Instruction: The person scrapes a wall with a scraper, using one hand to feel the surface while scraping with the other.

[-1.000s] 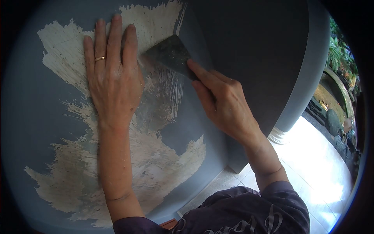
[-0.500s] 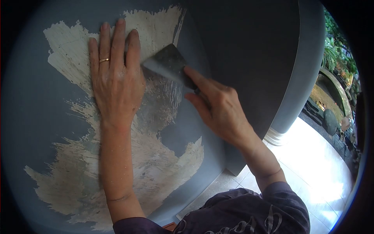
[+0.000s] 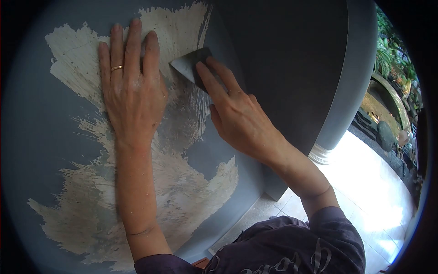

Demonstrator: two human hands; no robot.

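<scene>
My left hand (image 3: pixel 133 86) lies flat against the grey wall (image 3: pixel 54 132), fingers spread over a pale patch of exposed plaster (image 3: pixel 77 59). A gold ring circles one of its fingers, and white dust speckles the hand and forearm. To its right, my right hand (image 3: pixel 237 109) grips a putty knife (image 3: pixel 189 66), with two fingers stretched along the blade. The blade rests on or close to the wall at the right side of the pale patch. My right palm hides the putty knife's handle. Below, a wider scraped patch (image 3: pixel 182 196) with ragged edges spreads across the wall.
A dark wall face (image 3: pixel 283 59) meets the grey wall at a corner on the right. Beyond it stand a rounded grey column (image 3: pixel 349 86), a bright tiled floor (image 3: pixel 360 196) and green plants (image 3: pixel 392 59) with stones.
My right hand has changed its hold, with its fingers now extended farther along the putty knife's blade, and the blade has turned slightly. My left hand stays flat on the wall.
</scene>
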